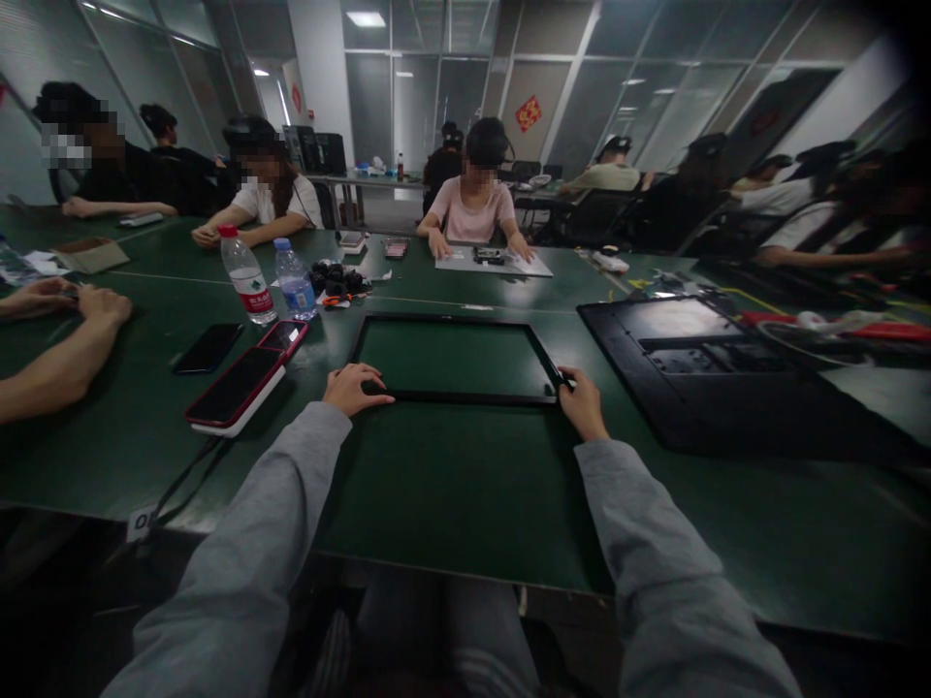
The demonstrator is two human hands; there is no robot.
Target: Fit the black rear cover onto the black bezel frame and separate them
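Black frame (472, 398) held by two hands on a green table

The frame is seen flat on the green table (465, 485), in front of the person wearing the camera. Its near left corner is grasped by the left hand (353, 389), and its near right corner by the right hand (583, 403). A small dark thing (565, 379) is seen by the right fingers, but what it is cannot be told.

The table top is smooth and a bit shiny. To the left, a black phone (209, 349), a red-edged phone (239, 386) and two bottles (249, 283) are seen. To the right, a big dark panel (669, 412) is laid down. Across the table, a gray board (534, 267) is touched by a person in a pink top (476, 211). More people are seated around the room, which is dim and closed in by glass walls (414, 97).

The long way of the frame is set from left to right, about in line with the near table edge. One long side is turned to the camera wearer, and the other is turned away. Green is seen through its open middle. Which face is up cannot be told.
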